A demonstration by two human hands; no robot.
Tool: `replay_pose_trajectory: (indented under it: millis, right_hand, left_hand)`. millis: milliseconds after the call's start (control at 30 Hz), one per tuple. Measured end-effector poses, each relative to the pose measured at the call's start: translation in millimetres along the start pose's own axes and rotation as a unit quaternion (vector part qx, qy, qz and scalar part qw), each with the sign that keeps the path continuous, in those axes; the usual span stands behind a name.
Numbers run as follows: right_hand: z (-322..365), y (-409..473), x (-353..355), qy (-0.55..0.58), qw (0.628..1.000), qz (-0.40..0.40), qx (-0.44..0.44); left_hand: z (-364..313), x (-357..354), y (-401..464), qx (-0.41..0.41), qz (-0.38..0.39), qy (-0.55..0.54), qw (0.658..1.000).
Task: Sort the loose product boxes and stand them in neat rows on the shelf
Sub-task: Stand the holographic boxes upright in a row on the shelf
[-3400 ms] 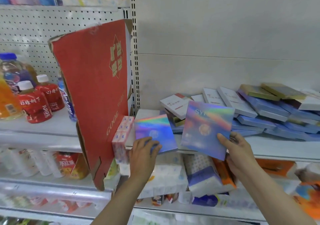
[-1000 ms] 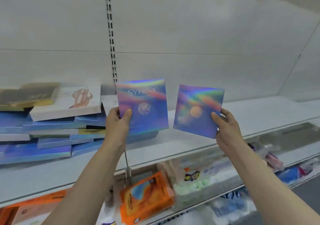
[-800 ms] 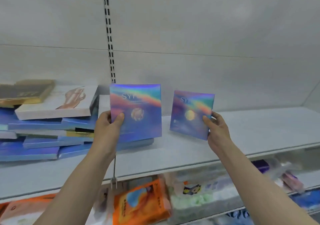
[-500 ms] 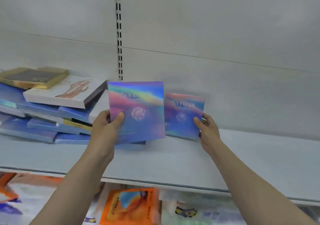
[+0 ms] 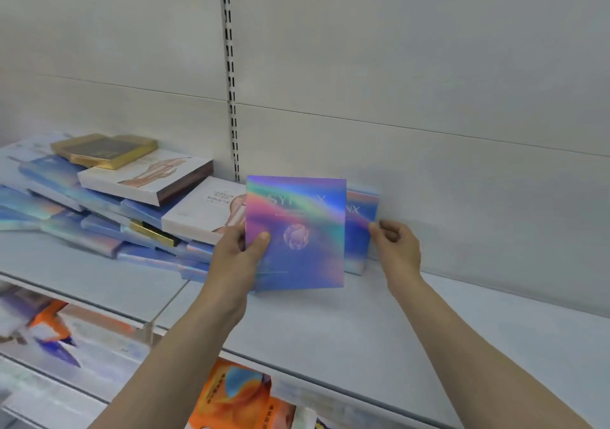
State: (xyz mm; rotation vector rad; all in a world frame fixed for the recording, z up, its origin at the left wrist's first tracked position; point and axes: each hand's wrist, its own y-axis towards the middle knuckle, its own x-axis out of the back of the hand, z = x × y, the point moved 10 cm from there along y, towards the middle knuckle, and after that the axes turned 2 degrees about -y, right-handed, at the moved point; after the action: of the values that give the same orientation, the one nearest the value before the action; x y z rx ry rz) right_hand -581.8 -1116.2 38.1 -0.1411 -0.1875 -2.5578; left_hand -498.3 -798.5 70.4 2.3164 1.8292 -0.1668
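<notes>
While apparently upright, holographic boxes (image 5: 294,230) on shelf (image 5: 330,323)

rear holographic box (image 5: 361,227) mostly hidden behind front box (image 5: 295,230), lower-shelf packets (image 5: 237,395) blurred and cut off

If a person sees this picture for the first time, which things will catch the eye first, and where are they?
The eye falls first on the shiny rainbow box at the centre, held upright over the shelf by the left hand. Just behind it, a second rainbow box stands near the back wall, with the right hand at its edge. On the left lies an untidy pile of blue boxes, with a gold box on top.
</notes>
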Motion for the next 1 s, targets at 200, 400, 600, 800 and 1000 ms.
replay_pose_trajectory:
  millis: [200,400,600,800,1000]
  right_hand:
    - [44,-51,-4,0.177,0.958,0.222,-0.035]
    - [29,-28,64,0.241,0.965,0.097,-0.031]
    - [-4,0,119,0.245,0.969,0.018,-0.012]
    - [-36,6,112,0.218,0.975,0.03,-0.033]
    - [-42,15,97,0.223,0.974,0.032,-0.024]
  left_hand:
    - [26,-62,13,0.022,0.06,-0.003,0.998]
    - [39,-108,29,-0.046,0.104,0.072,0.991]
    - [56,-94,42,-0.122,0.034,0.251,0.96]
    - [61,-106,47,-0.16,0.014,0.336,0.928]
    - [73,-116,55,-0.146,0.007,0.356,0.923]
